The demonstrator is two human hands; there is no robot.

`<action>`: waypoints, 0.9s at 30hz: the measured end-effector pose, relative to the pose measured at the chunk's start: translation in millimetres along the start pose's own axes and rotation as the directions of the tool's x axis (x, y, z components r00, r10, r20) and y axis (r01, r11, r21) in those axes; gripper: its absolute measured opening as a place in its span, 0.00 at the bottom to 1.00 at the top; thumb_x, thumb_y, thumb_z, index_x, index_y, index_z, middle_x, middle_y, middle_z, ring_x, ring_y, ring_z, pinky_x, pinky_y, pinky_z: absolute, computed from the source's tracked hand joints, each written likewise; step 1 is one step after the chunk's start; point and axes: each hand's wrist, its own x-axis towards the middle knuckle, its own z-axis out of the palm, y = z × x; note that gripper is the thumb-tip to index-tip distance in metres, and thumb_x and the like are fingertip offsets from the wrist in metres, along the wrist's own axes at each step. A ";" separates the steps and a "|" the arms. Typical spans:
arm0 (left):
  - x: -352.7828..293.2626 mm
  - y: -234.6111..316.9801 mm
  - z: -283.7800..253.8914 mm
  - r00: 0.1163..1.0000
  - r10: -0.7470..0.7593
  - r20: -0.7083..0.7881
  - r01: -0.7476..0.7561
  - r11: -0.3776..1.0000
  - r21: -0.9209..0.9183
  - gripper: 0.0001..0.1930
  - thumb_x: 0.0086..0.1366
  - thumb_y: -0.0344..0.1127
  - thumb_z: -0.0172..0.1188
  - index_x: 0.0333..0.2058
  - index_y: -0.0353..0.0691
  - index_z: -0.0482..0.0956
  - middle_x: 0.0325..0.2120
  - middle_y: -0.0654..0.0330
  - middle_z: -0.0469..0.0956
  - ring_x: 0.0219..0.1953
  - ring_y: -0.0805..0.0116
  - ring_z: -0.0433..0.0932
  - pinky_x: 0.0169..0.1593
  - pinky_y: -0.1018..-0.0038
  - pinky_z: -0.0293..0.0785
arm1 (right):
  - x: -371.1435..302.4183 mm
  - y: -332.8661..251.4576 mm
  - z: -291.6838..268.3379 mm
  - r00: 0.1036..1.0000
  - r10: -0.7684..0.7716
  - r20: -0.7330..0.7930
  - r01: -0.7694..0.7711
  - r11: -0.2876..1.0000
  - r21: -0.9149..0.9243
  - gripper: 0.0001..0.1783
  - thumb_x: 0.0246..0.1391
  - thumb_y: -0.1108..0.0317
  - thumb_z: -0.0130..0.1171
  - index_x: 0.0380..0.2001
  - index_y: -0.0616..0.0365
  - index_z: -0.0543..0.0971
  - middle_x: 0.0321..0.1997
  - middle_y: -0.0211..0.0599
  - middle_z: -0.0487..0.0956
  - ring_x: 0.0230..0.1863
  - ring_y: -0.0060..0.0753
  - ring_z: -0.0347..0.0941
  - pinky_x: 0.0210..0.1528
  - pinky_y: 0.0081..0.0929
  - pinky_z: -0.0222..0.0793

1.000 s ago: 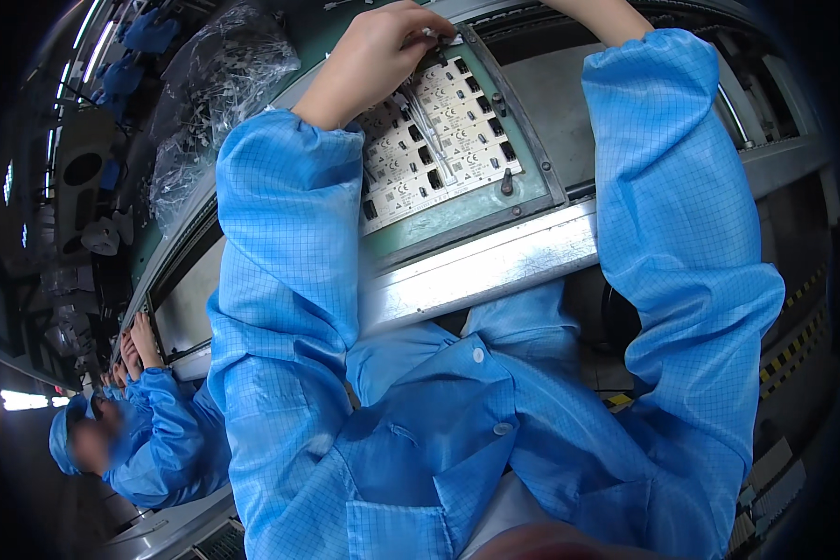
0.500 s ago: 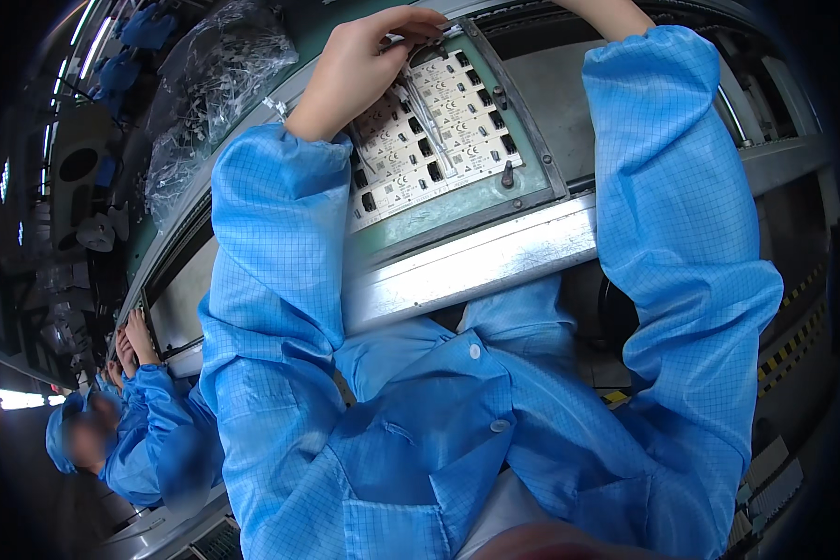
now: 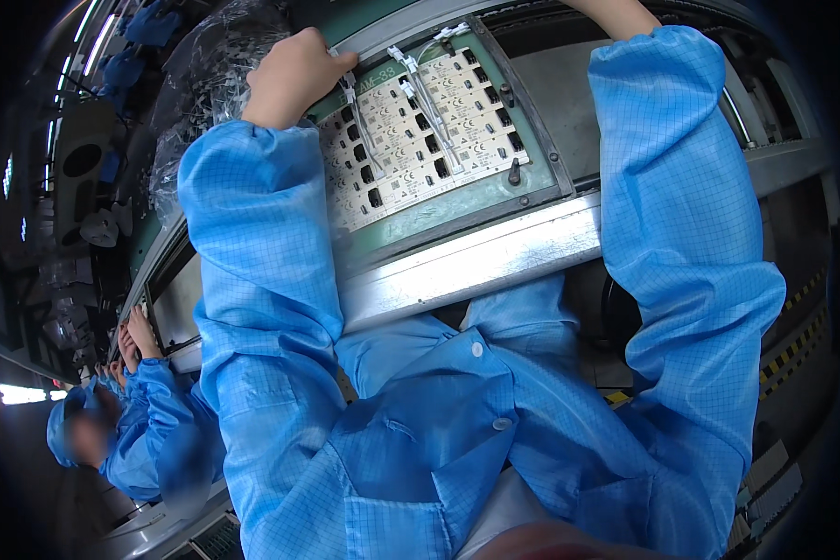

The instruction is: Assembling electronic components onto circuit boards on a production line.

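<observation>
My left hand [image 3: 294, 77] is over the edge of a clear plastic bag [image 3: 205, 70] of thin white wire leads, left of the board panel. Its back and thumb show, but its other fingers are hidden, so I cannot tell whether it grips anything. A panel of joined white circuit boards [image 3: 401, 140] with black components lies in a green fixture [image 3: 439, 205]. White wire leads with plugs [image 3: 429, 112] lie across the boards. At the top edge only the wrist of my right hand [image 3: 616, 14] shows; its fingers are beyond the picture.
A metal rail [image 3: 476, 261] runs between the fixture and my body. Dark pegs [image 3: 514, 172] stand up along the fixture's right side. Farther left, a co-worker in blue [image 3: 149, 429] sits at the same line. Blue objects [image 3: 149, 26] hang at the upper left.
My left hand has moved left from the top of the boards to the bag. More of the panel and the leads on it now show. My right arm stays nearly still.
</observation>
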 end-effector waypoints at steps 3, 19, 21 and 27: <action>0.4 -4.8 3.0 0.999 0.010 -0.042 -0.011 1.000 -0.015 0.26 0.61 0.53 0.66 0.48 0.37 0.82 0.39 0.44 0.85 0.44 0.47 0.85 0.49 0.62 0.79 | 0.5 -0.6 0.2 1.000 0.011 -0.003 -0.011 1.000 0.002 0.12 0.52 0.66 0.56 0.34 0.55 0.87 0.35 0.44 0.86 0.43 0.47 0.83 0.50 0.39 0.75; -23.7 15.1 -17.5 0.731 0.656 -0.191 -0.681 0.719 -0.138 0.10 0.62 0.24 0.63 0.42 0.40 0.86 0.38 0.52 0.84 0.38 0.53 0.84 0.43 0.64 0.81 | -1.7 -7.7 -3.0 0.999 0.042 0.033 -0.042 0.999 -0.002 0.13 0.52 0.66 0.55 0.34 0.54 0.87 0.36 0.43 0.87 0.43 0.46 0.83 0.51 0.39 0.75; -22.9 24.3 -12.0 0.710 0.679 -0.187 -0.703 0.699 -0.131 0.10 0.61 0.25 0.63 0.41 0.41 0.88 0.38 0.53 0.84 0.39 0.53 0.84 0.43 0.64 0.80 | -2.3 -5.0 -5.0 0.998 0.047 0.031 -0.048 0.999 0.009 0.13 0.52 0.66 0.55 0.34 0.54 0.87 0.36 0.43 0.87 0.43 0.46 0.83 0.51 0.38 0.75; -25.8 33.9 -2.1 0.708 0.664 -0.240 -0.684 0.729 -0.003 0.13 0.59 0.22 0.65 0.43 0.37 0.86 0.36 0.53 0.83 0.37 0.50 0.84 0.45 0.64 0.82 | -4.0 -7.0 -7.6 0.998 0.037 0.057 -0.037 0.999 -0.001 0.13 0.52 0.67 0.55 0.33 0.54 0.87 0.36 0.43 0.87 0.43 0.46 0.83 0.51 0.38 0.75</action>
